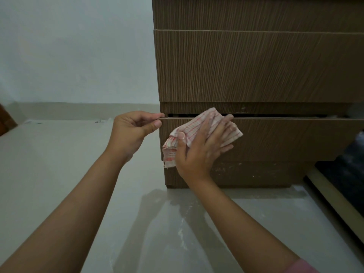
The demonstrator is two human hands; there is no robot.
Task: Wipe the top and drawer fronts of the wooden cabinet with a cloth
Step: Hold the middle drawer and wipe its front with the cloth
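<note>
- Wood-grain laminate covered the cabinet (256,66), which stood at the right of the scene on a pale floor (59,164), its stacked drawer fronts facing the camera.
- Lowest of the visible fronts, the bottom drawer front (295,138) stood slightly forward of the carcass, with a dark gap showing along its top edge.
- At the drawer's upper left corner, the left hand (134,128) pinched that top edge, thumb below and curled fingers above, apparently steadying it.
- Just to the right, the right hand (201,148) pressed a red-and-white checked cloth (197,123) flat against the front, fingers spread and fairly straight over the fabric, thumb hooked round the cloth's left fold.
- One end of the cloth reached up to the gap at the top edge, and a bunched end hung down past the drawer's lower left corner.
- The front's long axis ran left to right, and nearly all of its unwiped length lay to the right of the cloth-bearing fingers, towards the dark area beside the cabinet.
- I judged that the coming stroke would run rightward along the grain, carried by the right hand as the nearer one.
- Neither the cabinet's top nor its state could be seen from this low view.
</note>
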